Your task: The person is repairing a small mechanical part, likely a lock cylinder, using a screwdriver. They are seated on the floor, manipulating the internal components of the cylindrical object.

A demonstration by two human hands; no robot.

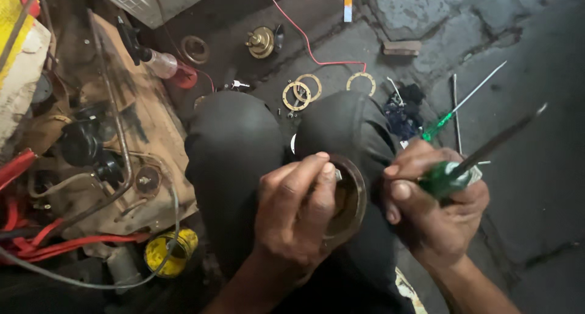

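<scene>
My left hand (298, 213) grips a round, brass-coloured metal part (352, 198) shaped like a shallow cup, held above my knees in dark trousers. Its fingers curl over the rim and cover much of the inside. My right hand (432, 210) is closed on a green-handled screwdriver (463, 167), whose long shaft points up and to the right, away from the part. The right thumb rests close beside the part's rim.
Several thin brass rings (301, 91) lie on the ground beyond my knees, with a brass fitting (262, 42), a second green screwdriver (460, 107) and a dark rag (402, 113). Left: a greasy cardboard sheet (146, 125) with black parts, red cables (55, 241), a yellow tin (170, 253).
</scene>
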